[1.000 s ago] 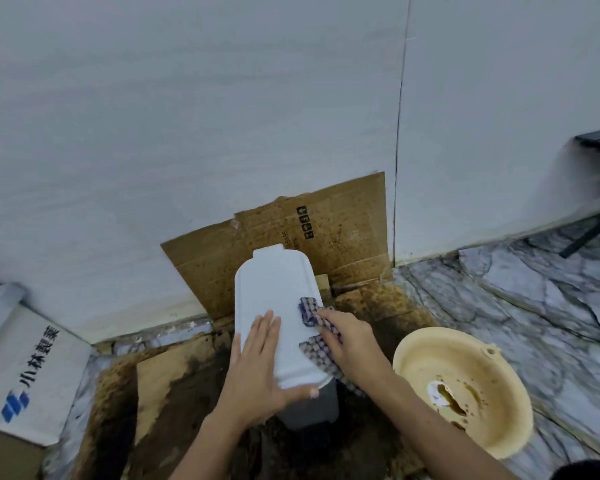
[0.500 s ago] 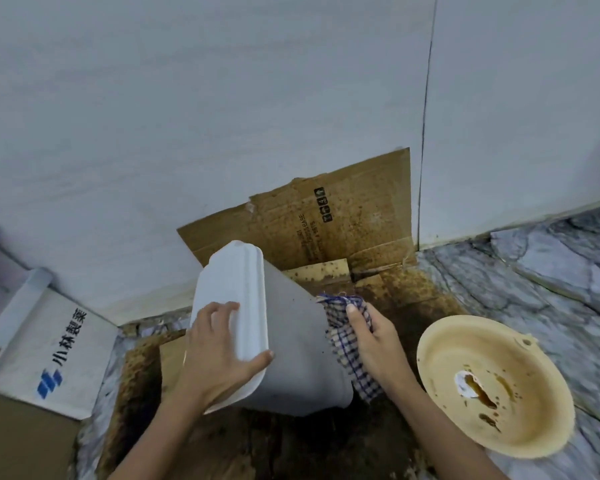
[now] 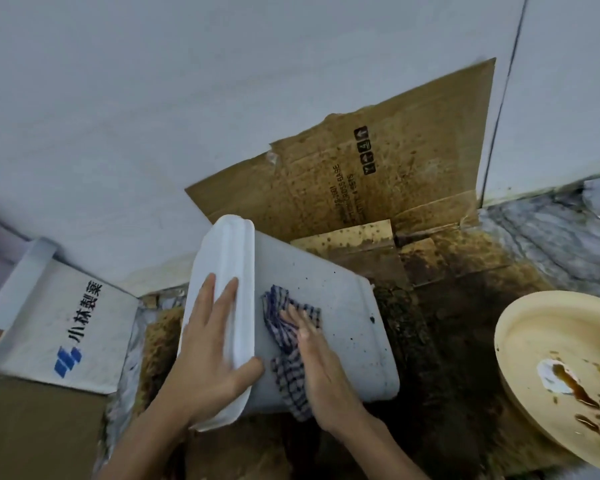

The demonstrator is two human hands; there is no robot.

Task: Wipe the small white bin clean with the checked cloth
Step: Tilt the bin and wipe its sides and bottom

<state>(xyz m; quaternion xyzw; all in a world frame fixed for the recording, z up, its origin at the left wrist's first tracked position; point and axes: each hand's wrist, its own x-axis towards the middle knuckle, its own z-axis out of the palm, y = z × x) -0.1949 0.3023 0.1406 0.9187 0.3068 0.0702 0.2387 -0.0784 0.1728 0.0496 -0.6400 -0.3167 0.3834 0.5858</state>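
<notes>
1. The small white bin (image 3: pixel 326 306) lies tipped on its side over the stained cardboard on the floor (image 3: pixel 430 341), its lid end to the left and its base to the right; dark specks dot its upturned grey-white wall.
2. The checked cloth (image 3: pixel 288 351) is crumpled against that wall, near the lid, one end trailing down over the bin's near edge.
3. The right hand (image 3: pixel 316 368) lies flat on the cloth, fingers straight and close together, pressing it to the bin rather than pinching it.
4. The left hand (image 3: pixel 212 355) is spread over the white lid (image 3: pixel 222 265), fingers splayed on top and the thumb hooked around the lid's near rim, steadying the bin.
5. Behind the bin a spotted cardboard sheet (image 3: pixel 378 161) leans against the pale wall (image 3: pixel 153 98).
6. To the right, well apart, sits a cream basin (image 3: pixel 541 341) with brown drips inside.
7. To the left lies a white box (image 3: pixel 66 327) printed with blue and black characters.
</notes>
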